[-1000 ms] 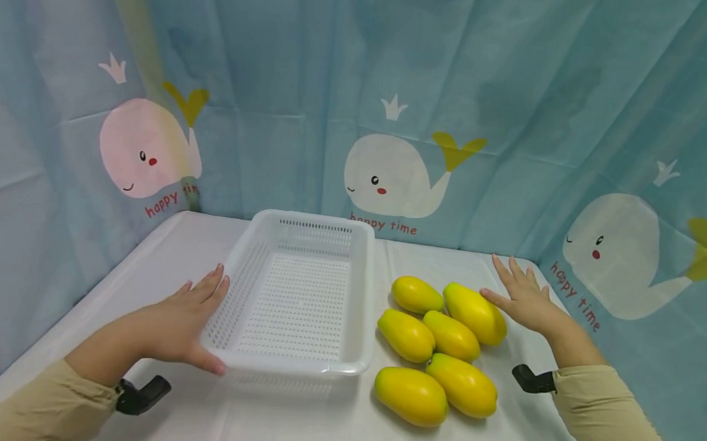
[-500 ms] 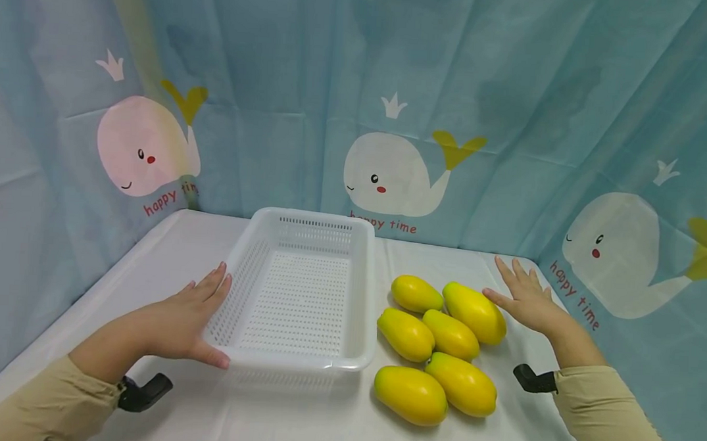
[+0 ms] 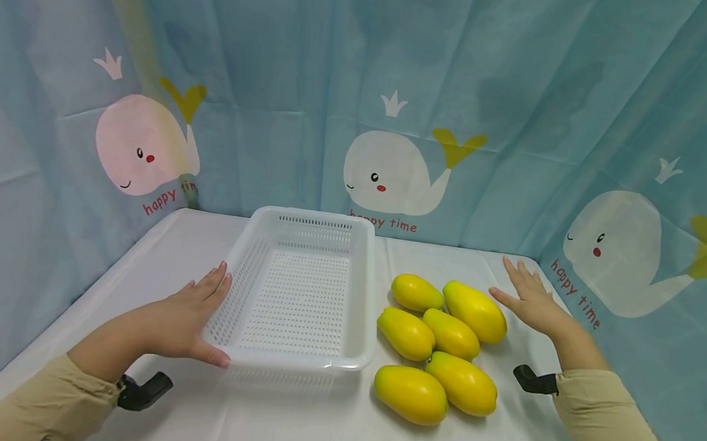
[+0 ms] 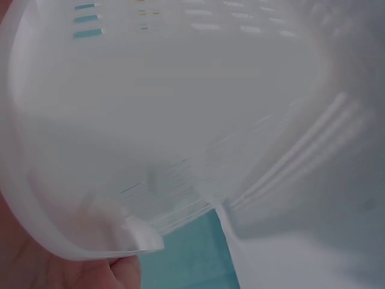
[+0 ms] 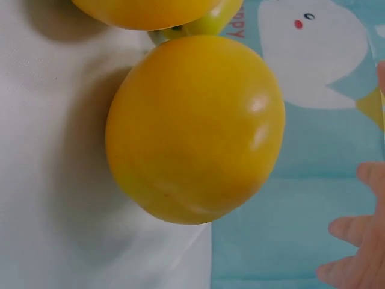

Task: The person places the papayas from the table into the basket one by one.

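A white perforated plastic basket (image 3: 300,361) stands on the table left of centre, with nothing in it. My left hand (image 3: 174,321) lies against its left side, fingers straight, the thumb at the near left corner. In the left wrist view the basket wall (image 4: 162,78) fills most of the picture, with part of the hand (image 4: 90,274) below it. Several yellow papayas (image 3: 452,334) with greenish ends lie right of the basket. My right hand (image 3: 533,301) hovers beside the far right papaya (image 3: 475,312), fingers spread, holding nothing. The right wrist view shows one papaya (image 5: 195,129) close up, apart from the fingers (image 5: 352,232).
A white cloth covers the table (image 3: 297,422). Behind it and along both sides hangs a blue curtain (image 3: 275,112) printed with whales. A black wrist-camera mount (image 3: 144,392) sticks out from the left sleeve, and another mount (image 3: 535,380) from the right sleeve.
My right hand has drifted slightly to the right, away from the papayas. My left hand shifted a little right at first, then stayed by the basket. The papayas have not moved.
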`<state>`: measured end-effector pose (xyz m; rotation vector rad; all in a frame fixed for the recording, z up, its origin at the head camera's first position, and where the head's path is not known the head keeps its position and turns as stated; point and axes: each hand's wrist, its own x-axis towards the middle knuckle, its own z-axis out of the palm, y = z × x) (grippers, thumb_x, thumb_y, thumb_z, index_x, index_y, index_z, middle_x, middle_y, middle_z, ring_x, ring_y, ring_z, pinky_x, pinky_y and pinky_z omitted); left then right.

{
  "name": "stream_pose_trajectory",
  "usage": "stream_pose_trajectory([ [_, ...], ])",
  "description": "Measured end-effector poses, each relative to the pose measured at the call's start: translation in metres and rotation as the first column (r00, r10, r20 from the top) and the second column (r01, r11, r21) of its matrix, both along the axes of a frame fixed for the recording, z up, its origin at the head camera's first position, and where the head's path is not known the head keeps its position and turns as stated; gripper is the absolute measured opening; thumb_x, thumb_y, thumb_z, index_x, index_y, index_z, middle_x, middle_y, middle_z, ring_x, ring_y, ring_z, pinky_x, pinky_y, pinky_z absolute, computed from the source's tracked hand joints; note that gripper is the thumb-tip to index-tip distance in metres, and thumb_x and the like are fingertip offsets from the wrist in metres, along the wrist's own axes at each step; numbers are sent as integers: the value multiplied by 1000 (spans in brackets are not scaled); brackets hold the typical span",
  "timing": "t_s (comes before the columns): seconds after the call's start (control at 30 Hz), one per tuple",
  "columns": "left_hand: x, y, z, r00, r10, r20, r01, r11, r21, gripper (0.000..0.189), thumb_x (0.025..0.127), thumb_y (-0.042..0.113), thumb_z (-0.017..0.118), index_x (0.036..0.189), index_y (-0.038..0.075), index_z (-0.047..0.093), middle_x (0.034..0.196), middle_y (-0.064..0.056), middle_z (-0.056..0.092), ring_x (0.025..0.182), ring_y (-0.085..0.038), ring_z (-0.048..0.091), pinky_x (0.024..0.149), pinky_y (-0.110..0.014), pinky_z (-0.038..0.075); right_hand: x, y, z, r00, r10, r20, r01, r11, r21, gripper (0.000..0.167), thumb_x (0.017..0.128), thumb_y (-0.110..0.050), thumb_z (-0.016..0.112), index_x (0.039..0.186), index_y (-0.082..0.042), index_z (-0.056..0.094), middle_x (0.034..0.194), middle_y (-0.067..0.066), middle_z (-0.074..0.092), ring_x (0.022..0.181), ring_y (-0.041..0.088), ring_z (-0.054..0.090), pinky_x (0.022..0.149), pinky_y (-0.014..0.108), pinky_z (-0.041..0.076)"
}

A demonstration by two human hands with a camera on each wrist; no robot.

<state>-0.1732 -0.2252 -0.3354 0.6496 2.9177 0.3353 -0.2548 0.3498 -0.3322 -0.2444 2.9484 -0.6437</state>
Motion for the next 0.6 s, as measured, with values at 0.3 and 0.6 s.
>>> stream_pose_trajectory([
  [0.3,0,-1,2,1000,4,12,-4,1000,10,136,51,76,64,142,-10,11,150,-25,0,136,-42,6,102,-64,12,2,14,-13,998,-4,66,19,973,-230,77,93,-52,40,145,-29,-13,150,17,-17,133,47,-12,92,74,1],
  [0.6,-3,-2,-1,1000,-7,0,7,999,33,137,51,78,63,142,-10,10,150,-25,0,137,-41,5,102,-64,13,5,19,-35,989,-18,144,79,900,-429,75,94,-54,34,146,-22,-10,151,22,-5,133,49,0,97,70,9],
])
